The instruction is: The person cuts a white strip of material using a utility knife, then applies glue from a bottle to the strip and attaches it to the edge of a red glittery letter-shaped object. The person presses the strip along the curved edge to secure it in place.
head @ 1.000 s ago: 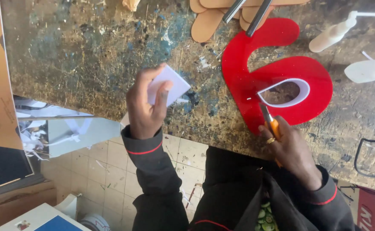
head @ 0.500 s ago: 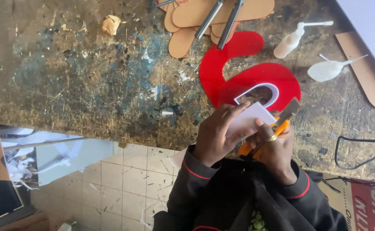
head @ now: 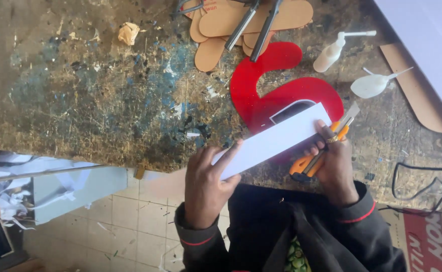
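Head view: my left hand (head: 207,184) pinched the white strip (head: 274,141) at its seven o'clock end; my right hand (head: 334,163) clamped its other end plus an orange utility knife (head: 315,155), over the red acrylic shape (head: 276,93) on the desk (head: 90,95).

White rectangular paper strip (head: 276,140): flat, unfolded, held slantwise at both ends, lower end left, upper end right, over the counter's near edge. Orange-handled utility knife (head: 317,154): blade out, pointing up-right, gripped beneath the strip's right end, partly hidden by fingers.
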